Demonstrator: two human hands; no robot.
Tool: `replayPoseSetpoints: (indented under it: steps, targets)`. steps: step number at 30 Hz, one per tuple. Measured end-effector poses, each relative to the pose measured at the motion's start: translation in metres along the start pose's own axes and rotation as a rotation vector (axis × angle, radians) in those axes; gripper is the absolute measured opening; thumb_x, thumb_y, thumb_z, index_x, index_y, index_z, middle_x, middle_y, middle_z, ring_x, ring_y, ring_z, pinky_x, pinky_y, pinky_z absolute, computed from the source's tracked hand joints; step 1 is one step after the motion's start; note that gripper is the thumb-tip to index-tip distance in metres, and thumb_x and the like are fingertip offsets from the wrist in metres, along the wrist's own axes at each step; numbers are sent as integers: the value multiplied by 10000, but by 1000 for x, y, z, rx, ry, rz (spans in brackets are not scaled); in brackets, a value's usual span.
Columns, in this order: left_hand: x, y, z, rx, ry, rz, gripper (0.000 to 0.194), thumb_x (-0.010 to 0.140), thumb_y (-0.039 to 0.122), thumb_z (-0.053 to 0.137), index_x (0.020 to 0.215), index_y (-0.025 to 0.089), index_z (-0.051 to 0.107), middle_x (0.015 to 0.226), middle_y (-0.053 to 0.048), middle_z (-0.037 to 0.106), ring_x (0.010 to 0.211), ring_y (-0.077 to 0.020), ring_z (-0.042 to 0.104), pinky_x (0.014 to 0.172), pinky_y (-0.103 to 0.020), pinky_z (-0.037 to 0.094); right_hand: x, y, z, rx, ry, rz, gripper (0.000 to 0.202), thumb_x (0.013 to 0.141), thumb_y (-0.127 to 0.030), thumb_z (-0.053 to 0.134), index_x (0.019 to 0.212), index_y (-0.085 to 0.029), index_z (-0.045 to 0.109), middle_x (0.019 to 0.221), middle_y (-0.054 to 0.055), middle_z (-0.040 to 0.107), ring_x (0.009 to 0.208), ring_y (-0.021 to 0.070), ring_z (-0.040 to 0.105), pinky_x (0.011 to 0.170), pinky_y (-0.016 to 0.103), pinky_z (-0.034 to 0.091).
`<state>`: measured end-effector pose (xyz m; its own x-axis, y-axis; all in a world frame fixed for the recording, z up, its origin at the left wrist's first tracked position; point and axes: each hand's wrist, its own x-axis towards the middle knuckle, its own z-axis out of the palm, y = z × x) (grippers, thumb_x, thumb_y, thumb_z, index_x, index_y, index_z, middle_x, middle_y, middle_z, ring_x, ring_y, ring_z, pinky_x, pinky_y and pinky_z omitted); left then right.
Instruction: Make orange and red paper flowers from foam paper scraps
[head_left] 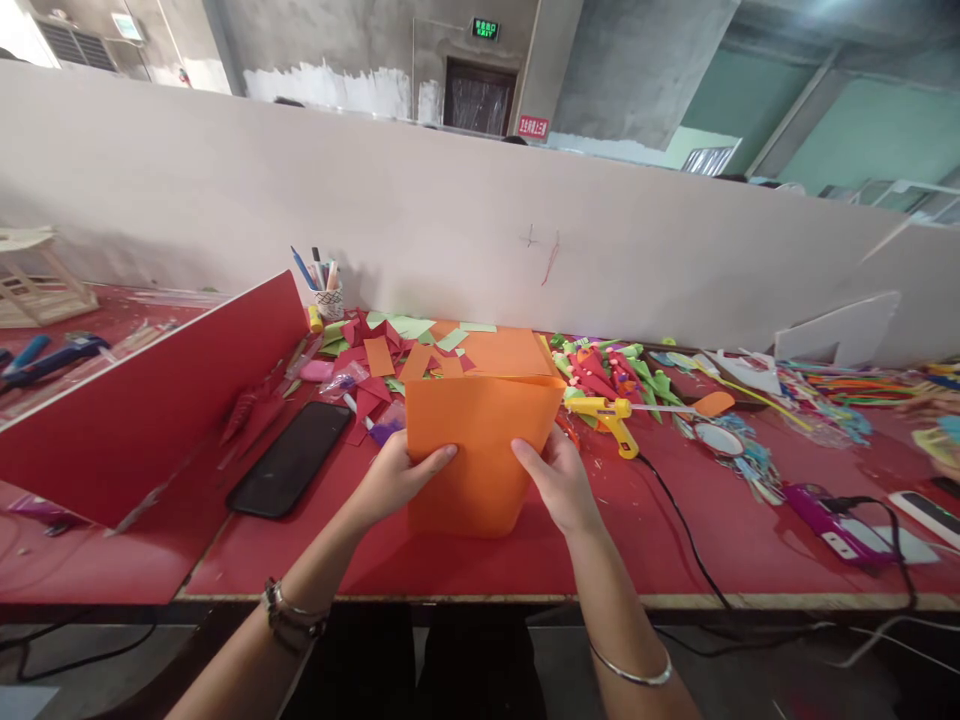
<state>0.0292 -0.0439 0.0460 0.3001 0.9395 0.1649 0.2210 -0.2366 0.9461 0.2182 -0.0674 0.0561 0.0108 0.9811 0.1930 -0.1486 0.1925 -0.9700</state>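
Between my two hands an orange sheet of paper (476, 480) stands nearly upright over the front of the red table. My left hand (401, 475) grips its left edge, thumb on the near face and fingers behind. On the opposite edge, my right hand (559, 475) pinches it the same way. The sheet bends slightly, and its lower edge seems to reach the tabletop. Behind it lie more orange sheets (502, 350). A yellow glue gun (619, 425) lies just right of my right hand, and a black phone (296, 460) is left of my left hand.
A red upright board (172, 390) divides the table at left. Cut paper pieces (371, 385) and a pen cup (328, 300) are at the back. Folded red and green paper (607, 370) lies behind the glue gun. A purple power strip (836, 525) sits at right, near another person's hand (941, 405).
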Motion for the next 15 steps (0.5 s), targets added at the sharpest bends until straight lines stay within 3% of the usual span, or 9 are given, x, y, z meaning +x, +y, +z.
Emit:
replayPoseSetpoints:
  steps: [15]
  targets:
    - [2,3,1,-119,-9,-38,357,747,421,537,938,120,566,970,-80,652,864,-221,611,693,-273,513,0,4,-1,-41,37,9,275,718,-329,599,959,-211,543,985,52,629,895,221,590,762,331,487]
